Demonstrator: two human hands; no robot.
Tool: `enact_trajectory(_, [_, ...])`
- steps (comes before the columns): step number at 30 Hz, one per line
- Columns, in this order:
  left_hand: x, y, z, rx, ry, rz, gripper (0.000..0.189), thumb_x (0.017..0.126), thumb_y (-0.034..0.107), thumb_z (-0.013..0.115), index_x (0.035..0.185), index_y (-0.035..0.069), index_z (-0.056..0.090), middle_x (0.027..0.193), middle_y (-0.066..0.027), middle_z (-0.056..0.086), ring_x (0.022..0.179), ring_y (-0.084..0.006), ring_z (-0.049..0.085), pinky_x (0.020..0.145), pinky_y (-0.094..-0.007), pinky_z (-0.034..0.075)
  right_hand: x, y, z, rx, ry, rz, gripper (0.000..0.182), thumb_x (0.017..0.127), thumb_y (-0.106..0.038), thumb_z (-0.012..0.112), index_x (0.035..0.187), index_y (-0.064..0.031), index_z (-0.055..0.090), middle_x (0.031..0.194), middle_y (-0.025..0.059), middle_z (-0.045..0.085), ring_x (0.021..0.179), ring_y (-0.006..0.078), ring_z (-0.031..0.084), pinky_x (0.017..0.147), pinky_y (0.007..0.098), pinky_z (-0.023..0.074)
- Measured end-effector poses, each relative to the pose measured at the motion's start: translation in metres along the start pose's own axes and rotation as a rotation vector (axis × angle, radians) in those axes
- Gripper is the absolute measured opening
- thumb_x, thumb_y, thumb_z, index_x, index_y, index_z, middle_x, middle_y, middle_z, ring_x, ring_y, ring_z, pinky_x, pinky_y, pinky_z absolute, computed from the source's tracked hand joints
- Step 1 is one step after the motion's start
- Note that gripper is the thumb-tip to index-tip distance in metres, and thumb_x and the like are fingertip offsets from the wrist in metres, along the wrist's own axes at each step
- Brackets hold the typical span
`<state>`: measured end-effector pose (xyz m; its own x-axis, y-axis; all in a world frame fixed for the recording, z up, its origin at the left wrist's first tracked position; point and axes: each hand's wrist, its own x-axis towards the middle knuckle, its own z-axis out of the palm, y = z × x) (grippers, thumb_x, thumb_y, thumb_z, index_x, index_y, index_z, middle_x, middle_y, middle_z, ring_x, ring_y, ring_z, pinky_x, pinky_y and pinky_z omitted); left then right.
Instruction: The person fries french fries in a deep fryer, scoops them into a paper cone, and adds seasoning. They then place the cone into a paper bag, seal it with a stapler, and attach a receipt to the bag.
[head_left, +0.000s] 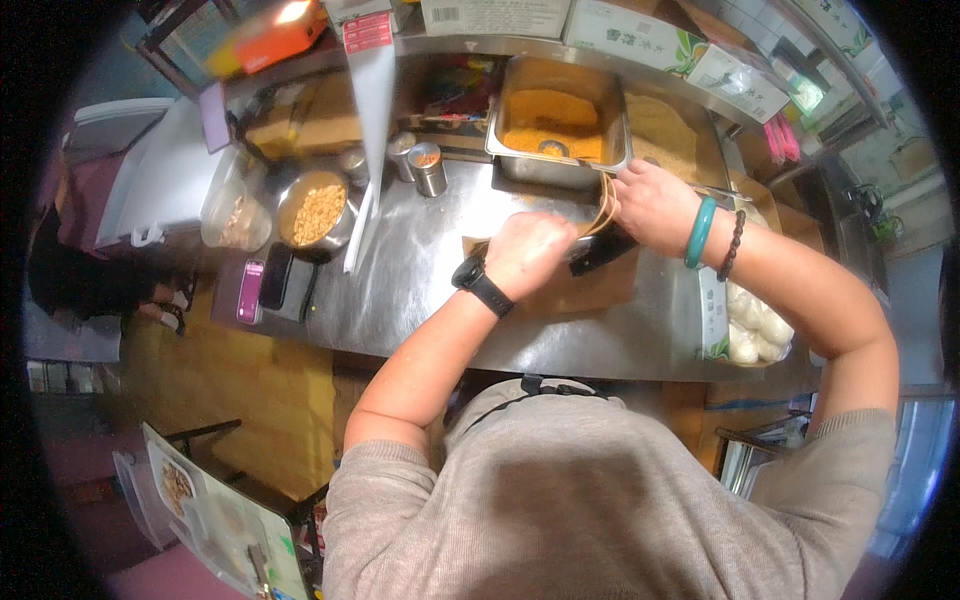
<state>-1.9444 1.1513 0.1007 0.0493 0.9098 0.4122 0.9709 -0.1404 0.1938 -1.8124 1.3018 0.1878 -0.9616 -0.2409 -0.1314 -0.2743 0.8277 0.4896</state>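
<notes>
My left hand (531, 251), with a black watch at the wrist, is closed by one end of a tan cord loop (606, 201), which looks like a bag's twisted handle. At the loop's other side, my right hand (654, 204) pinches it with bent fingers. Below both hands lies a brown paper bag (570, 292) on the steel table (405, 300). A dark object (600, 255) shows between the hands, too covered to identify. Just beyond them stands a deep steel pan (555, 176) of orange-yellow powder (551, 116).
On the left are a steel bowl of peanuts (319, 214), a plastic tub (238, 217), two phones (251, 289) and steel shakers (428, 169). A white plastic strip (373, 120) hangs from the shelf. A carton of white wrapped items (754, 330) stands right. Behind the pan lies tan powder (667, 139).
</notes>
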Motion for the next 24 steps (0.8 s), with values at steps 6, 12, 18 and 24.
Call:
enact_trajectory(6, [-0.012,-0.027,-0.002,-0.245,0.002,-0.023,0.007,0.072,0.01,0.052,0.068,0.006,0.057,0.067,-0.0141,0.058,0.065,-0.033,0.059,0.059,-0.0409,0.048,-0.01,0.034,-0.042,0.483,-0.303,0.179,0.031,0.061,-0.01,0.063,0.091,-0.004,0.055,0.084,0.0113,0.059,0.085,0.0278,0.058,0.076,0.0384,0.045])
enact_trajectory(12, [-0.007,-0.047,0.001,-0.393,-0.042,0.069,0.005,0.073,0.007,0.051,0.071,0.004,0.053,0.073,-0.0148,0.058,0.071,-0.0335,0.058,0.063,-0.0404,0.048,-0.11,0.034,-0.005,1.618,-0.162,0.624,0.054,0.062,-0.02,0.072,0.11,-0.0024,0.054,0.096,0.0077,0.062,0.091,0.02,0.057,0.081,0.0321,0.0453])
enact_trajectory(18, [0.001,-0.072,-0.012,-0.571,-0.129,0.065,0.014,0.075,0.012,0.061,0.085,0.003,0.058,0.082,-0.0152,0.059,0.081,-0.034,0.057,0.075,-0.0404,0.047,-0.181,-0.109,0.15,1.507,0.012,1.684,0.074,0.064,-0.035,0.077,0.118,0.0061,0.047,0.106,0.014,0.059,0.097,0.0229,0.055,0.086,0.0336,0.0437])
enact_trajectory(24, [0.039,-0.226,-0.063,-0.404,0.62,-0.38,0.038,0.073,0.008,0.064,0.109,0.001,0.053,0.109,-0.0146,0.054,0.104,-0.0294,0.05,0.092,-0.0366,0.04,-0.111,-0.194,0.183,1.046,-0.249,1.814,0.068,0.062,-0.032,0.078,0.112,0.005,0.049,0.105,0.0218,0.056,0.099,0.0345,0.055,0.086,0.0399,0.0438])
